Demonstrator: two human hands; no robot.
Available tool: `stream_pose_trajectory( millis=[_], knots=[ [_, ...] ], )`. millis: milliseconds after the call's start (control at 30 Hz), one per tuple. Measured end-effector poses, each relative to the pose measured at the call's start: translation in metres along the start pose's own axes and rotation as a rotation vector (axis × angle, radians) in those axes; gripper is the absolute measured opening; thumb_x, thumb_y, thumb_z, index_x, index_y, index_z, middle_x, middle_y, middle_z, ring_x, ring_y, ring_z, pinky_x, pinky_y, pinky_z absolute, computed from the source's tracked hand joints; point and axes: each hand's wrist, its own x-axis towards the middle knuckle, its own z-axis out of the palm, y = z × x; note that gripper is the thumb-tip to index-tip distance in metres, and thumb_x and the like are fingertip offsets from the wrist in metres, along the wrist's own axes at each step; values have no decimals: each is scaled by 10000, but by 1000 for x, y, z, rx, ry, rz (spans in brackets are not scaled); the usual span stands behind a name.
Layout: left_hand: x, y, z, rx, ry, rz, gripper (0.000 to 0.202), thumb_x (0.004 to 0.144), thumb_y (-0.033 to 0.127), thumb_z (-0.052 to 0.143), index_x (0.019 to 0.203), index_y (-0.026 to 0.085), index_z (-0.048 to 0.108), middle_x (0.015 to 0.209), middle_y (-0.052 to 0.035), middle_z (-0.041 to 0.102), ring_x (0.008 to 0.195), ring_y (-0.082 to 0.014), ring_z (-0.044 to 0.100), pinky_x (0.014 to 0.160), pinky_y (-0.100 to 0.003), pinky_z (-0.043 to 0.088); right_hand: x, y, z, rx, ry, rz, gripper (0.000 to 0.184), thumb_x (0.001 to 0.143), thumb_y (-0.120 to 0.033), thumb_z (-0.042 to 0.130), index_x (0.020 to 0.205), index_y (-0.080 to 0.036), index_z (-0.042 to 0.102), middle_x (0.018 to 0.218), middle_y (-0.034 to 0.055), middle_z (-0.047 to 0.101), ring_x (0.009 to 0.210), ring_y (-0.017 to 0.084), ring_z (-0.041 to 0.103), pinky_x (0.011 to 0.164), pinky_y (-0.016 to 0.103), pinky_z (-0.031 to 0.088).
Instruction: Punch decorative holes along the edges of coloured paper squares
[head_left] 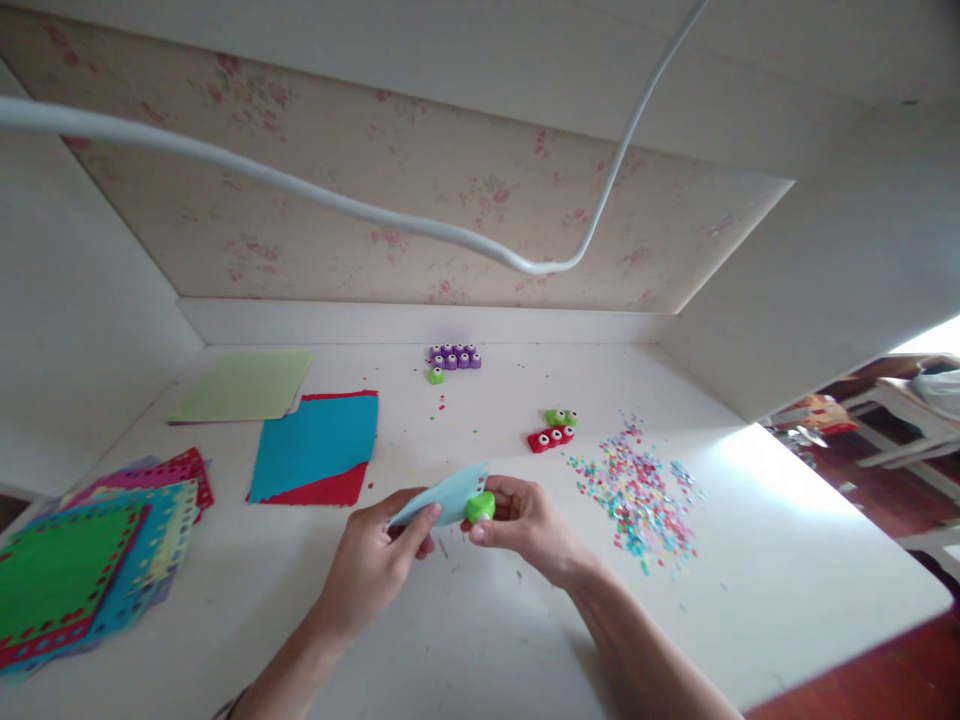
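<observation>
My left hand [375, 560] pinches the near edge of a light blue paper sheet [444, 497] above the white table [465, 640]. My right hand [525, 522] is closed around a small green paper punch [481, 506], which sits on the sheet's right edge. Both hands meet at the table's middle, close to me.
A heap of coloured paper confetti [637, 495] lies right of my hands. Red punches [550, 437] and green punches [561, 417] sit behind, purple punches [454, 356] further back. Blue and red sheets [315, 450], a pale green sheet [244, 385] and a punched paper stack [82, 560] lie left. A white cable [375, 212] hangs overhead.
</observation>
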Motion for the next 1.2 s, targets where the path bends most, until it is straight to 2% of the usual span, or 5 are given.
stream_pose_trajectory(
  millis=[500, 667, 800, 1000, 1200],
  knots=[
    [0, -1, 3, -21, 0, 17, 283, 882, 453, 581, 793, 195, 655, 550, 28, 629, 519, -126, 603, 506, -176, 460, -3, 2, 1, -71, 48, -45, 245, 720, -309, 829, 837, -124, 719, 674, -22, 526, 619, 95, 412, 572, 251, 295],
    [1, -3, 3, 5, -6, 37, 292, 892, 448, 570, 769, 194, 646, 546, 30, 620, 518, -123, 594, 514, -177, 459, -3, 2, 2, -49, 36, -67, 262, 733, -316, 821, 879, -119, 730, 697, -10, 555, 626, 93, 427, 572, 245, 302],
    [1, -3, 3, 8, 7, 32, 303, 892, 455, 572, 742, 199, 631, 549, 31, 631, 519, -125, 605, 515, -179, 464, 0, 4, -1, -36, 15, -38, 288, 704, -296, 847, 903, -139, 711, 749, -3, 597, 668, 104, 495, 621, 247, 378],
    [1, -5, 1, 38, 102, -14, 342, 877, 482, 588, 683, 202, 623, 549, 24, 654, 531, -145, 634, 528, -201, 478, 2, 6, -4, -38, 22, -40, 390, 675, -292, 869, 996, -152, 697, 842, 24, 645, 754, 128, 566, 696, 273, 447],
    [2, -6, -1, -34, 149, -45, 371, 887, 487, 575, 664, 195, 622, 568, 9, 674, 560, -163, 658, 580, -228, 499, 1, 8, -2, -82, 97, -27, 409, 655, -313, 877, 987, -160, 693, 794, -3, 624, 681, 108, 529, 623, 251, 424]
  ],
)
